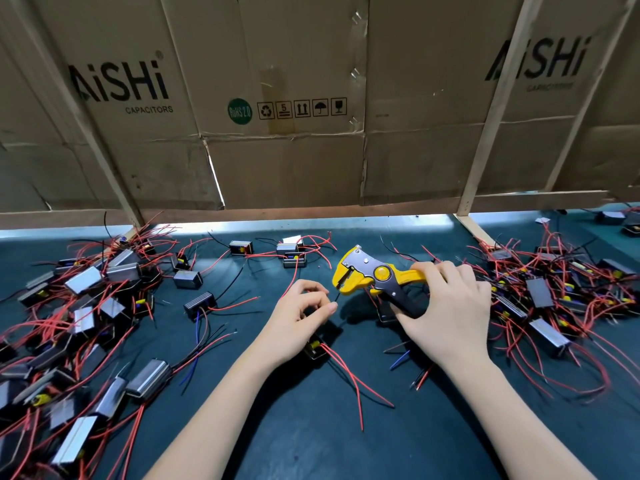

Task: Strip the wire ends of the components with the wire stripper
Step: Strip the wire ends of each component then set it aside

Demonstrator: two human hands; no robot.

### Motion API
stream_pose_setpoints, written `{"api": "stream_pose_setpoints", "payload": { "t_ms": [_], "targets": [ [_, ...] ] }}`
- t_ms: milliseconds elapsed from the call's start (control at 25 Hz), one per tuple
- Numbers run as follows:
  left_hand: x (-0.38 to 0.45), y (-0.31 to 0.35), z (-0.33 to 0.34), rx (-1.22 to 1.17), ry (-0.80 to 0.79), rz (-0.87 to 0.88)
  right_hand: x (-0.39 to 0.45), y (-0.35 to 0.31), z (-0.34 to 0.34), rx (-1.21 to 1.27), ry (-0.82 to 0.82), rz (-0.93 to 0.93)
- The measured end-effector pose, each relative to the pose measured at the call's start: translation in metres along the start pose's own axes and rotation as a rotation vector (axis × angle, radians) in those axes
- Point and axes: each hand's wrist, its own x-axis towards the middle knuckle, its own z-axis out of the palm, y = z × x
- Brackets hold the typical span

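Gripping the yellow wire stripper (372, 277) by its handles, the right hand (446, 306) holds the tool just above the dark mat (294, 427), middle of the scene, jaws pointing left. Fingers wrap over the upper yellow handle, thumb under the dark lower one. Right at the jaws, a thin black wire (336, 297) comes up from the left hand (299, 311), pinched between thumb and fingertips, its tip touching or just inside the stripper's mouth; hard to tell which. Under that left wrist sits a small black component (317, 348) with a yellow part showing, red wires (353, 375) trailing from it toward the near edge. Out to the left, a big heap of components (79, 317) tangled in red leads, some silver-cased. Out to the right, another heap (550, 299), same tangle. A few loose pieces (291, 254) lie further back. Along the far side, a cardboard wall (284, 98) printed "AiSHi Capacitors".
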Motion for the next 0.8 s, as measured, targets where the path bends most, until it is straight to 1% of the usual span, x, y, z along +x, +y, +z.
{"api": "stream_pose_setpoints", "payload": {
  "t_ms": [360,480,680,800],
  "targets": [
    [0.0003,0.0004,-0.0001,0.003,-0.008,-0.004,0.003,0.0033,-0.0033,-0.004,-0.062,-0.03],
    [0.0005,-0.0015,-0.0013,0.018,-0.004,-0.008,0.0039,0.0024,-0.0057,-0.002,-0.051,-0.036],
    [0.0014,-0.0057,-0.0026,0.035,0.002,0.001,0.0024,-0.0006,-0.0063,0.034,0.023,-0.03],
    [0.0009,-0.0073,-0.004,0.119,0.062,0.025,0.0008,0.0001,-0.0035,-0.014,0.01,0.002]
  ]
}}
